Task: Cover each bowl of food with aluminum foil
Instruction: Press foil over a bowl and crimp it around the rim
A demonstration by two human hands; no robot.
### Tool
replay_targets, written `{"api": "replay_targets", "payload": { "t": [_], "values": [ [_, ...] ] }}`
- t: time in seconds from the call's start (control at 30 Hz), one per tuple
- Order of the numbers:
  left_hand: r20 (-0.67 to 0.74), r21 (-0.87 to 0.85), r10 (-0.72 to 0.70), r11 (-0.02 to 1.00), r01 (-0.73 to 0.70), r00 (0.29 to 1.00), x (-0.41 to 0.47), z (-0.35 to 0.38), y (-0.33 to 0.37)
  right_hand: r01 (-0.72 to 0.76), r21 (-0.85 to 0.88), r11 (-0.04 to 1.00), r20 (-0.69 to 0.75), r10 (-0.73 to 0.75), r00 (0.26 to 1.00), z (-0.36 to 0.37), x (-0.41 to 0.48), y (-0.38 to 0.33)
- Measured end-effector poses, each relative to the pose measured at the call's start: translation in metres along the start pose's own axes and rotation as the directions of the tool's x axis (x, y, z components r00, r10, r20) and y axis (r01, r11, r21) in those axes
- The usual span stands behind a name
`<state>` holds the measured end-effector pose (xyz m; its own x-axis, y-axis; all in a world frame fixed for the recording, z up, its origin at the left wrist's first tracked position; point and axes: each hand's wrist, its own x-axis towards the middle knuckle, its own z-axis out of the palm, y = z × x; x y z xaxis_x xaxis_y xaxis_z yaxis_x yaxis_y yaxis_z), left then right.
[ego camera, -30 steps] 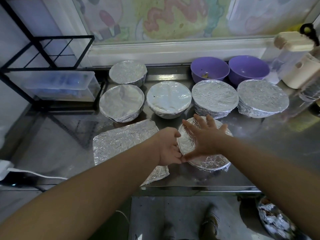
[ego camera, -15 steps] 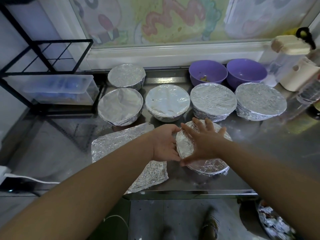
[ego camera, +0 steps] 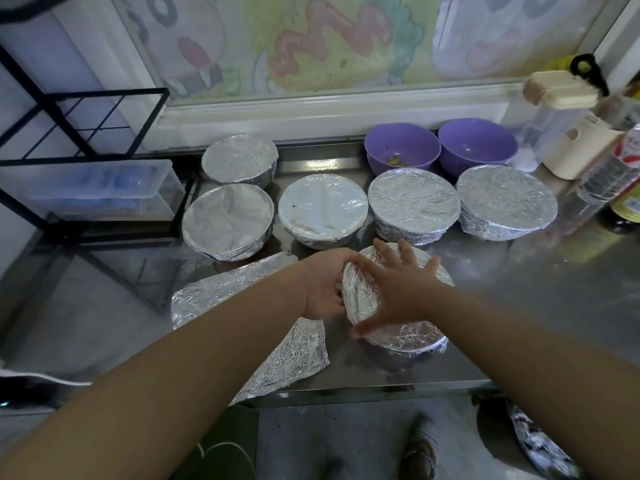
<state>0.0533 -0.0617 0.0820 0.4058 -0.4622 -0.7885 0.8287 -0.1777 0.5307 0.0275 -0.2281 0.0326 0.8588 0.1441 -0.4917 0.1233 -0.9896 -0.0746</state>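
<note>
A foil-covered bowl (ego camera: 405, 336) stands near the steel counter's front edge. My right hand (ego camera: 398, 289) lies flat on its foil top with fingers spread. My left hand (ego camera: 323, 284) curls round the bowl's left rim and grips the foil there. Behind it stand several other foil-covered bowls, among them one in the middle (ego camera: 322, 211) and one at the far right (ego camera: 505, 202). Two uncovered purple bowls (ego camera: 401, 147) (ego camera: 478, 147) sit at the back. A loose crumpled foil sheet (ego camera: 294, 351) lies left of the held bowl, partly under my left arm.
A black wire rack (ego camera: 86, 133) with a clear plastic box (ego camera: 104, 188) fills the left side. Bottles and a cream container (ego camera: 578, 147) crowd the back right. The steel counter's front edge (ego camera: 363, 393) runs just below the bowl. A white cable (ego camera: 41, 377) lies at lower left.
My left hand has slid further round the bowl's left rim, towards its back. My right hand stays flat on the foil top. The view has shifted slightly.
</note>
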Motion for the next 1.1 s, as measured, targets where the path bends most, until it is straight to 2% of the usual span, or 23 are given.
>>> {"api": "replay_targets", "payload": {
  "t": [0.1,0.23,0.43,0.87,1.1],
  "values": [
    [-0.026,0.143,0.03,0.989,-0.026,0.999,0.008,0.001,0.001,0.0,-0.011,1.0,0.006,0.0,1.0,-0.002,-0.001,-0.001],
    [-0.068,0.234,0.016,0.972,0.0,0.998,0.011,-0.001,0.008,0.0,-0.005,1.0,0.001,0.0,1.0,-0.002,-0.002,-0.002],
    [-0.049,0.321,0.015,0.947,0.002,0.999,0.01,0.0,0.018,-0.01,-0.007,1.0,0.006,0.01,1.0,-0.001,-0.001,-0.002],
    [-0.097,0.456,-0.033,0.887,0.074,0.995,0.026,-0.005,0.034,-0.005,0.0,1.0,-0.015,0.005,1.0,0.0,-0.003,-0.003],
    [-0.034,0.521,-0.079,0.849,0.085,0.996,0.032,-0.017,0.037,0.001,0.0,1.0,-0.022,-0.001,1.0,-0.002,-0.004,-0.004]
  ]
}}
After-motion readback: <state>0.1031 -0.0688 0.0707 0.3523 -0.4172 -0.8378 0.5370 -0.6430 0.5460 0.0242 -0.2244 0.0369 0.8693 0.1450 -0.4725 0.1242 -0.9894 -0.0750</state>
